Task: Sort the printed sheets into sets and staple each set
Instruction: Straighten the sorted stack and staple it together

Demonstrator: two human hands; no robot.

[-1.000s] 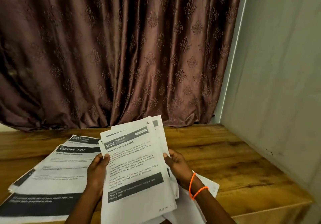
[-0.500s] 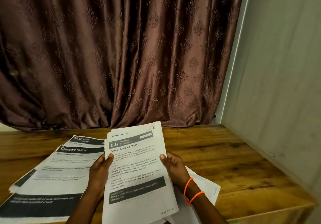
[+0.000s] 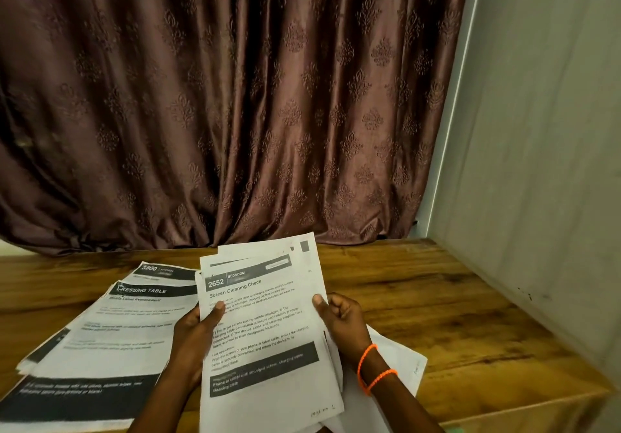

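1. held stack of printed sheets [image 3: 265,325] is raised off the wooden table [image 3: 420,305], front and centre. top sheet reads "2652 bedroom – screen cleaning check". upper edges of the sheets behind it are fanned, not squared.
2. left hand [image 3: 198,335] grasps the stack's left edge, thumb on the face of the top sheet, fingers behind and out of sight.
3. right hand [image 3: 339,318] grasps the right edge, thumb on the front, fingers curled; orange bracelets [image 3: 373,368] on that wrist.
4. sorted-out sheets [image 3: 111,325] lie flat on the table to the left, overlapping; headings "dressing table" and "5800 kitchen" legible. whether these are separate sets or one loose spread, cannot tell.
5. more white paper [image 3: 396,362] lies on the table under the right wrist; print not readable.
6. no stapler in view; no staple visible on any sheet.
7. judgement: sorting is part way along. some sheets laid out at left, several in hand unsorted. stapling appears not yet begun, so all of it is left.
8. backdrop: brown curtain [image 3: 235,103], pale wall [image 3: 537,163] at right.
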